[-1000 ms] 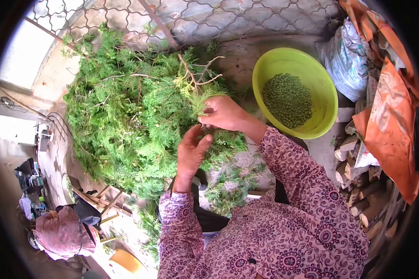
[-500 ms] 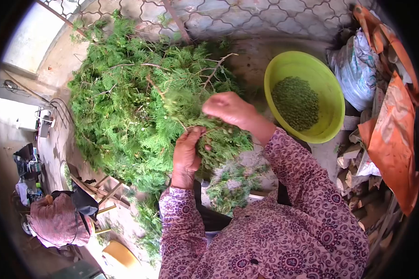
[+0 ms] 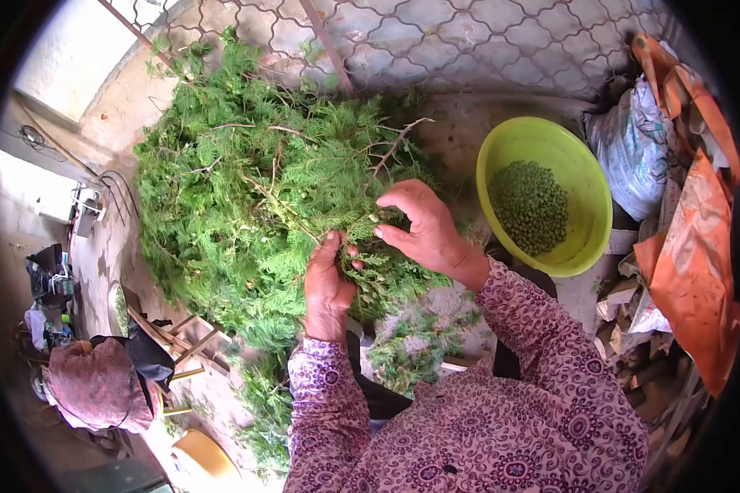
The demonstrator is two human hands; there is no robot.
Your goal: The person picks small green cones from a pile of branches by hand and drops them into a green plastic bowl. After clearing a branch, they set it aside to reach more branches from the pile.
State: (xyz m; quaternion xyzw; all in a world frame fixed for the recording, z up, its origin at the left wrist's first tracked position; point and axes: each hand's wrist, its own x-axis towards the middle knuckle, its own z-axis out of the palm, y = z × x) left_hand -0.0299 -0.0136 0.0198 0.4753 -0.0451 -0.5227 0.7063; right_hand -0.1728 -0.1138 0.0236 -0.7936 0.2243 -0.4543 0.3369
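My left hand (image 3: 330, 278) is closed on a leafy green branch (image 3: 284, 207), its thumb and fingers round the stem. My right hand (image 3: 426, 228) hovers just right of the sprigs, thumb and index finger apart, with nothing visible between them. Behind and left of both hands spreads a large pile of green foliage (image 3: 214, 181) with bare brown twigs in it. A yellow-green basin (image 3: 588, 189) stands to the right, holding many small round green pieces (image 3: 530, 207).
A metal lattice (image 3: 469, 41) runs along the back. White sacks (image 3: 629, 148), orange sheeting (image 3: 691, 271) and cut wood lie at the right. At the lower left are another person in a patterned top (image 3: 99, 386), a wooden frame and a yellow container (image 3: 205, 460).
My right hand has opened its thumb and index finger beside the sprigs. The camera view has shifted slightly, so the pile and basin appear lower. My left hand keeps its hold.
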